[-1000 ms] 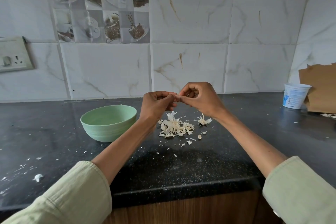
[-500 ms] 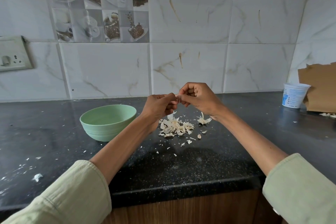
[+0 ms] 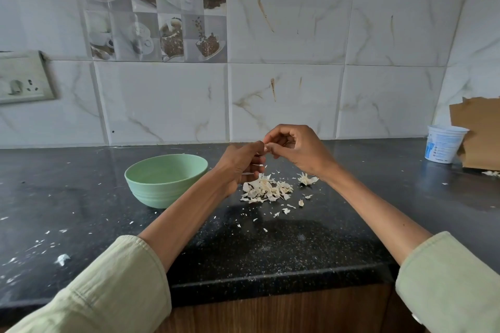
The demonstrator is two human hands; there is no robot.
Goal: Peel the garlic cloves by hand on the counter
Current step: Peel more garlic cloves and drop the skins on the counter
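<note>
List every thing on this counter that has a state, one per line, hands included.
Left hand: raised above the counter, fingers curled, pinching a small pale piece.
Right hand: raised, fingertips pinching the same piece.
Garlic clove: mostly hidden between the fingertips; how far peeled cannot be told.
Green bowl: upright, contents hidden.
Pile of skins: loose on the counter.
White cup: upright, uncovered.
Cardboard: torn, standing at the wall.
</note>
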